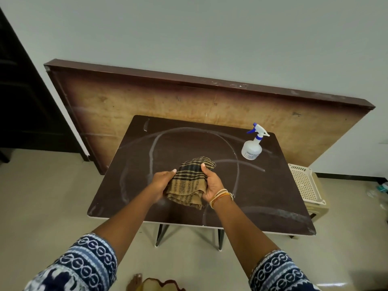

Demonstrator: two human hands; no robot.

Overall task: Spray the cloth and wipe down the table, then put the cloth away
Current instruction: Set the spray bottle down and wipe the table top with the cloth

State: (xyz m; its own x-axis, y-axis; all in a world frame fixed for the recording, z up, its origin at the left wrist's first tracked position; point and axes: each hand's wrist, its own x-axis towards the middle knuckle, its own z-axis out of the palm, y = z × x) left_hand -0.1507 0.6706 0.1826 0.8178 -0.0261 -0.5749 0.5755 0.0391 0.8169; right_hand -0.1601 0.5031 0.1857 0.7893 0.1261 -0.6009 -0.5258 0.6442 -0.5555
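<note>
A tan cloth with dark checked stripes point(190, 181) is bunched over the middle of the dark brown table point(262, 198). My left hand point(162, 181) grips its left side and my right hand point(212, 183) grips its right side, thumb on top. Whitish curved chalky streaks run across the tabletop. A clear spray bottle with a white and blue trigger head point(253, 144) stands upright at the table's far right corner, apart from both hands.
A large wooden board point(168, 97) leans against the wall behind the table. A cream plastic stool with a perforated top point(305, 185) stands by the table's right side. A dark doorway lies at the left. Tiled floor surrounds the table.
</note>
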